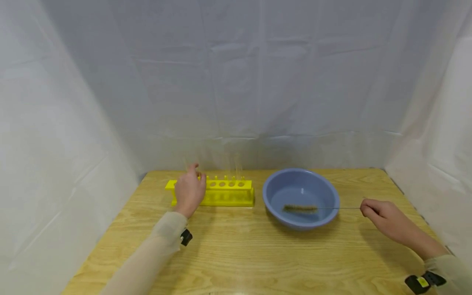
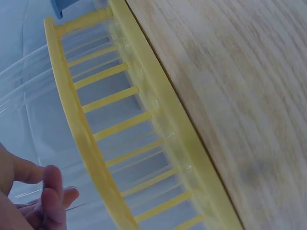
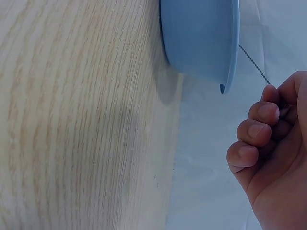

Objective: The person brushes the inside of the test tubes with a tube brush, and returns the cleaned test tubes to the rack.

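Note:
A yellow test tube rack [image 1: 228, 200] stands at the table's back left, with clear glass test tubes [image 1: 238, 166] upright in some of its holes. At the rack's left end, my left hand [image 1: 189, 189] pinches a clear test tube [image 2: 79, 203] above the top bar; the fingers partly cover it. My right hand [image 1: 387, 219] grips the thin twisted wire handle [image 3: 255, 64] of a test tube brush. Its tan bristle head [image 1: 300, 209] is over the inside of a blue basin [image 1: 271, 207], and the wire crosses the basin's right rim.
Both stand on a wood-grain table [image 1: 258, 254], the basin just right of the rack. White sheeting [image 1: 236, 82] hangs behind the table and along both sides.

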Available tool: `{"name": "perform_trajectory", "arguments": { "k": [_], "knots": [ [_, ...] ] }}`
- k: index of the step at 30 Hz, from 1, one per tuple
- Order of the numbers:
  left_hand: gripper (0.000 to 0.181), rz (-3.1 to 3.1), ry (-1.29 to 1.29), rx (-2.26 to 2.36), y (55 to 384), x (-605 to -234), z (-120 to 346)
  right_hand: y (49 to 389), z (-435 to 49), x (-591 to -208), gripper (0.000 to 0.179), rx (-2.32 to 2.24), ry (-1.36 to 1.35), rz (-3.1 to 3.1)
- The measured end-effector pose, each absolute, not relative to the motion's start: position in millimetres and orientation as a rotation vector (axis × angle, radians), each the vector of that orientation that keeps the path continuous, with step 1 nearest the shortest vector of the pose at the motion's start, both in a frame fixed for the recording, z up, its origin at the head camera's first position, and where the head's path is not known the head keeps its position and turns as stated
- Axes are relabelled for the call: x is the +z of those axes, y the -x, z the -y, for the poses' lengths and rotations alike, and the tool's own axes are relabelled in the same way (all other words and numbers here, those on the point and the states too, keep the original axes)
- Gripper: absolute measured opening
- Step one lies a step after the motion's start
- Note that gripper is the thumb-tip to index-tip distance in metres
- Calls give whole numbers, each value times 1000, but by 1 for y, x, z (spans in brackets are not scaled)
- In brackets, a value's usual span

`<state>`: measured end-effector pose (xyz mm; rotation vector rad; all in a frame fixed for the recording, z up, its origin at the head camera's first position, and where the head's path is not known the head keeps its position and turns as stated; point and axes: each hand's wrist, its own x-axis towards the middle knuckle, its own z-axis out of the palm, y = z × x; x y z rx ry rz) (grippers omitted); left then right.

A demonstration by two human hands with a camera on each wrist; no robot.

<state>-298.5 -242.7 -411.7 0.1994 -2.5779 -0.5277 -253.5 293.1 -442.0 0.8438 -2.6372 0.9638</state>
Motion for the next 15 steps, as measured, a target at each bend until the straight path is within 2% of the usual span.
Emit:
{"name": "perform_trajectory", "arguments": {
  "k": [8, 13, 15],
  "knots": [
    [43, 2585, -119, -307, 296, -403, 241, 255, -294, -444, 29, 958, -852, 2624],
    [31, 2522, -51, -154, 295, -400, 243, 256, -294, -444, 30, 953, -860, 2619],
    [32, 2498, -33, -106, 295, -399, 243, 256, -294, -444, 30, 955, -863, 2617]
  ]
}}
